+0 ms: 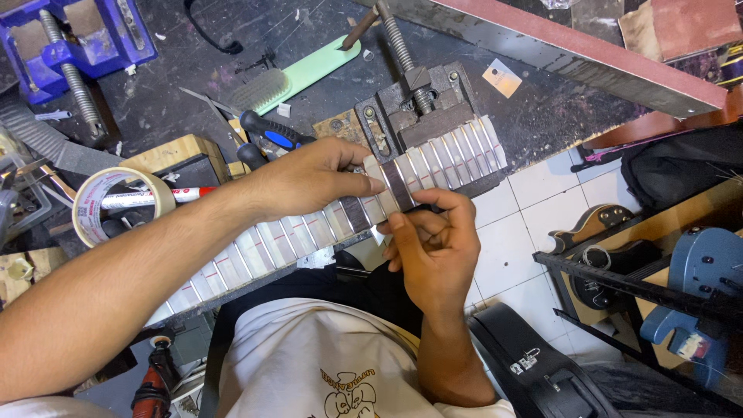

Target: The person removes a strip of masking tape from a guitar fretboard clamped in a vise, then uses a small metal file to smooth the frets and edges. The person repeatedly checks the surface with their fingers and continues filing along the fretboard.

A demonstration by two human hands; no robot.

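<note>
A guitar neck [255, 248] lies diagonally across the bench edge, its far end clamped in a dark metal vise [418, 101]. Strips of pale masking tape cover the fingerboard between the frets. My left hand [309, 182] rests on top of the neck, its fingertips pressing a tape strip [374, 172] near the middle. My right hand [433, 248] comes from below and pinches the near end of that same strip at the neck's lower edge. A dark uncovered fret gap [397, 186] shows just right of the strip.
A roll of tape [108, 203] and a red marker [166, 197] lie left of my arm. A blue-handled tool [275, 133], a brush with a green handle [298, 77] and a blue vise [73, 39] sit on the bench. A guitar case [542, 371] and guitars stand on the tiled floor.
</note>
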